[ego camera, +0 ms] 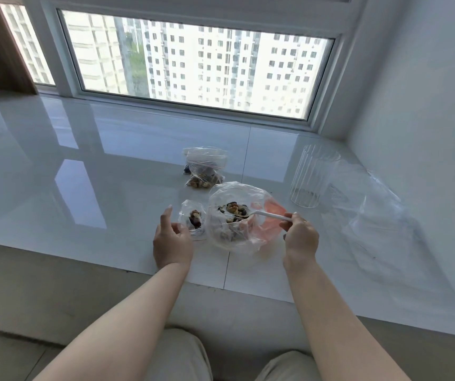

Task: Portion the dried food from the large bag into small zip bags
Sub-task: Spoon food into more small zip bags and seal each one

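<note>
The large clear bag (241, 229) stands open on the white sill, dried nuts and fruit showing inside, a reddish patch on its right side. My right hand (299, 233) pinches the handle of a white plastic spoon (265, 214); its bowl, loaded with dried food, sits inside the bag's mouth. Left of it a small zip bag (193, 218) stands open with some dried food in it. My left hand (171, 237) holds this small bag's near edge, fingers curled around it.
Filled small zip bags (205, 167) with red seals lie behind the large bag. A clear ribbed glass (313, 176) stands at the right, beside crumpled clear plastic (369, 204). The glossy white sill (83, 174) runs under a window. My knees show below the sill's edge.
</note>
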